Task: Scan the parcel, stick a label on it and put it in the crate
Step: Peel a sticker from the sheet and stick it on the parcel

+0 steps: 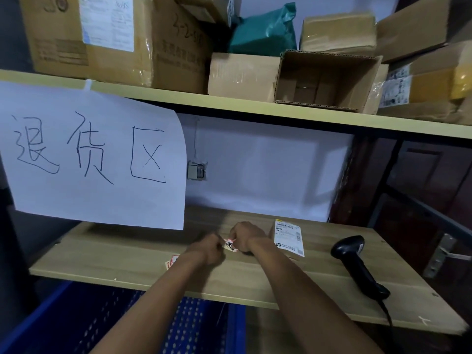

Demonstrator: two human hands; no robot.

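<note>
A wooden shelf [255, 279] runs left to right, with a blue crate [189, 325] below its near edge. A black handheld scanner [357, 261] lies at the right. The parcel [288, 237], a flat packet, lies just right of the right hand [246, 236], its long axis running near to far. Both the right hand and the left hand [208, 250] pinch a small red-edged label [230, 245] between them, likely peeling it.

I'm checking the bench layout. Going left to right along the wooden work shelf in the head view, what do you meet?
Spare labels → left hand → label held between both hands → right hand → parcel → barcode scanner.
</note>
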